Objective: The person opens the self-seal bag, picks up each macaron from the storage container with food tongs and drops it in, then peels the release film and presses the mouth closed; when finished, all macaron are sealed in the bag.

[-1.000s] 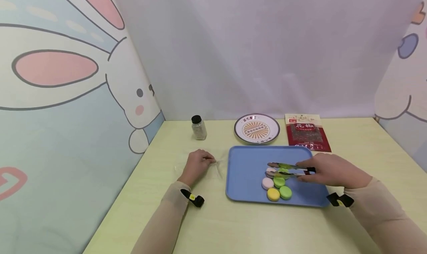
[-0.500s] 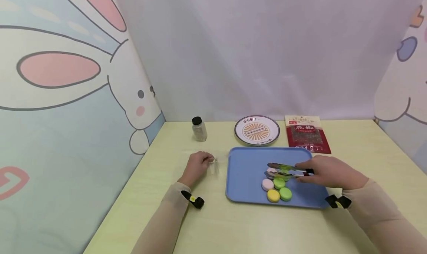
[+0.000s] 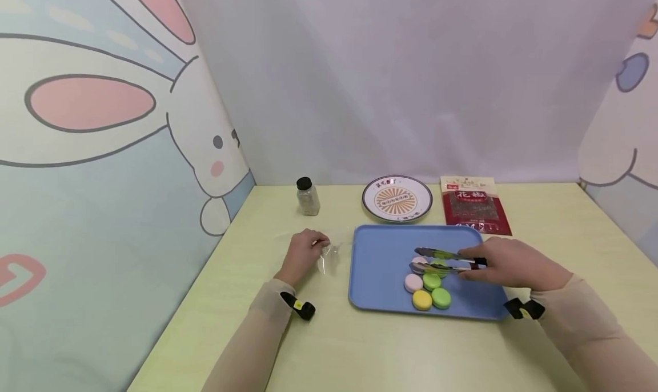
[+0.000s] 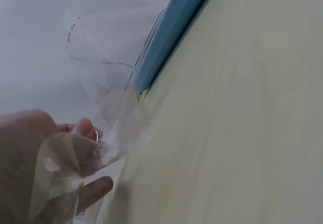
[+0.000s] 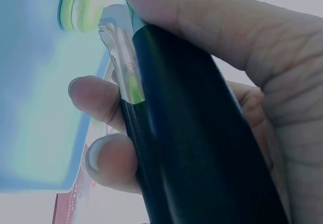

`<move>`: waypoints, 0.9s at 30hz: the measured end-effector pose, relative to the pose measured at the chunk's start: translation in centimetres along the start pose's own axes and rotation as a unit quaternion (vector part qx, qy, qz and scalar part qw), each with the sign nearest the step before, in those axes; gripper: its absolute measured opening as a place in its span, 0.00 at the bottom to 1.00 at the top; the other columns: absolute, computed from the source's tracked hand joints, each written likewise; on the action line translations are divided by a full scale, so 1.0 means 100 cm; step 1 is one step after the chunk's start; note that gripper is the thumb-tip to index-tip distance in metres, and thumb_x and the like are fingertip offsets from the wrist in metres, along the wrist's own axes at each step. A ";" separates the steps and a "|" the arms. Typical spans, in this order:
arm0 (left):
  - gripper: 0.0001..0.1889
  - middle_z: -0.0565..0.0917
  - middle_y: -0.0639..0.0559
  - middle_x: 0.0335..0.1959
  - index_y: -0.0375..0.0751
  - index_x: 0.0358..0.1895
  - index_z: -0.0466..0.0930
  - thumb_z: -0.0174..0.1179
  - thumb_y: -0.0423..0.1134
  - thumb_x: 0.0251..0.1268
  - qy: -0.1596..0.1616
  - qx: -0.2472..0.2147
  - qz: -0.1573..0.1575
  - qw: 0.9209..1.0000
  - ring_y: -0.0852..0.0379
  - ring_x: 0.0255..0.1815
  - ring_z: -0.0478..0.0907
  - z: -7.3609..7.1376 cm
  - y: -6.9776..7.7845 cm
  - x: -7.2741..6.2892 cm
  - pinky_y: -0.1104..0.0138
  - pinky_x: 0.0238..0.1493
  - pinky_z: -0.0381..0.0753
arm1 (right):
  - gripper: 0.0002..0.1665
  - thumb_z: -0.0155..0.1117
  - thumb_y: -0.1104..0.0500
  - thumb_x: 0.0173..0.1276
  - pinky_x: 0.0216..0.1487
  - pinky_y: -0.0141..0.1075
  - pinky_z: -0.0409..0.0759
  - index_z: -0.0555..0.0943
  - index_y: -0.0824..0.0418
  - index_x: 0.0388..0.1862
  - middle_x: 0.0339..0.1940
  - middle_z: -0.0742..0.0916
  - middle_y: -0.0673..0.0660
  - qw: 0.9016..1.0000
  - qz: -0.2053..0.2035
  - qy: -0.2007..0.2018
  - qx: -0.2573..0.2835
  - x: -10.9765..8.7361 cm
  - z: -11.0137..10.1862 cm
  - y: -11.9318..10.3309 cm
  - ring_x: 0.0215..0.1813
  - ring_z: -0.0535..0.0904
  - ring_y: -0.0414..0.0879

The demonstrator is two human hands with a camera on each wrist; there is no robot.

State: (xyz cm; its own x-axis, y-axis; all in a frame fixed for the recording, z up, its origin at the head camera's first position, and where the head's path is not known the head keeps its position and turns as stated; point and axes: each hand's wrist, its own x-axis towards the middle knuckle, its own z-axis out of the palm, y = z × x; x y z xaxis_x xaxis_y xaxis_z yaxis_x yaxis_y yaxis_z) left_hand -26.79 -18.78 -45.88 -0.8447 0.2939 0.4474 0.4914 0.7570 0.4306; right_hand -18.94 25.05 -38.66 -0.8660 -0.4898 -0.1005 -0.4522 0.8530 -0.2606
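Note:
My left hand (image 3: 303,256) pinches a clear plastic bag (image 3: 329,259) on the table, left of the blue tray (image 3: 375,266). In the left wrist view the thin bag (image 4: 106,88) spreads up from the fingers and shows red dashed lines. My right hand (image 3: 514,262) grips metal tongs (image 3: 478,262) by their black handles, thumb on one side and fingers on the other. The tong arms stand apart over a pink macaron (image 3: 418,261) and a green one, partly covering both. Closer to the tray's front lie another pink macaron (image 3: 413,283), a yellow macaron (image 3: 422,300) and two green ones.
Behind the tray stand a patterned plate (image 3: 396,199) and a red spice packet (image 3: 475,206), which lies flat at the tray's back edge. A small jar with a black lid (image 3: 307,198) stands beyond my left hand. Printed fabric walls border the table (image 3: 370,352).
The plastic bag has shifted and bunched in my left fingers, now hanging out to their right. The tongs, the right hand and the macarons stay put.

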 end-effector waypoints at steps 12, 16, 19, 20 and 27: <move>0.03 0.87 0.57 0.34 0.46 0.37 0.90 0.67 0.35 0.67 -0.031 0.022 -0.002 0.999 0.57 0.39 0.83 0.000 0.004 -0.002 0.63 0.45 0.82 | 0.39 0.72 0.33 0.59 0.25 0.33 0.66 0.85 0.62 0.57 0.23 0.80 0.41 1.000 0.003 -0.005 0.008 0.000 -0.001 0.000 0.25 0.70 0.38; 0.02 0.87 0.60 0.30 0.48 0.32 0.91 0.72 0.36 0.61 -0.015 0.012 -0.033 0.999 0.59 0.35 0.82 -0.002 0.005 0.000 0.65 0.42 0.81 | 0.39 0.72 0.33 0.59 0.25 0.33 0.66 0.85 0.61 0.57 0.25 0.81 0.41 1.000 -0.001 -0.003 0.007 0.001 -0.001 0.001 0.25 0.70 0.38; 0.04 0.86 0.61 0.27 0.49 0.28 0.90 0.75 0.36 0.56 0.004 -0.001 -0.024 1.000 0.59 0.33 0.78 -0.003 0.004 0.001 0.65 0.40 0.78 | 0.39 0.71 0.32 0.59 0.25 0.33 0.67 0.85 0.60 0.57 0.25 0.81 0.41 1.000 -0.002 -0.004 0.005 0.001 -0.001 0.003 0.26 0.70 0.38; 0.04 0.85 0.60 0.26 0.48 0.28 0.90 0.76 0.36 0.55 0.009 -0.005 -0.018 1.000 0.58 0.32 0.78 -0.003 0.004 0.002 0.64 0.39 0.77 | 0.39 0.71 0.32 0.59 0.25 0.33 0.67 0.85 0.60 0.57 0.25 0.81 0.41 1.000 -0.003 -0.003 0.004 0.002 -0.001 0.003 0.26 0.70 0.38; 0.03 0.89 0.55 0.32 0.43 0.34 0.91 0.70 0.37 0.63 0.015 -0.011 -0.006 1.000 0.58 0.35 0.84 0.000 0.001 0.000 0.64 0.40 0.83 | 0.39 0.71 0.32 0.59 0.26 0.33 0.67 0.86 0.60 0.57 0.26 0.81 0.41 1.000 -0.006 0.003 0.002 0.001 -0.001 0.004 0.26 0.70 0.38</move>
State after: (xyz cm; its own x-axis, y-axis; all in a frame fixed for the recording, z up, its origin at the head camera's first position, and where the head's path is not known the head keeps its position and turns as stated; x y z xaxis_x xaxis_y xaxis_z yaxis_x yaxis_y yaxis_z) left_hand -26.78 -18.72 -45.81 -0.8446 0.2667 0.4643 0.4856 0.7470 0.4542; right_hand -19.24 25.33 -38.71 -0.8614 -0.4997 -0.0910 -0.4627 0.8460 -0.2651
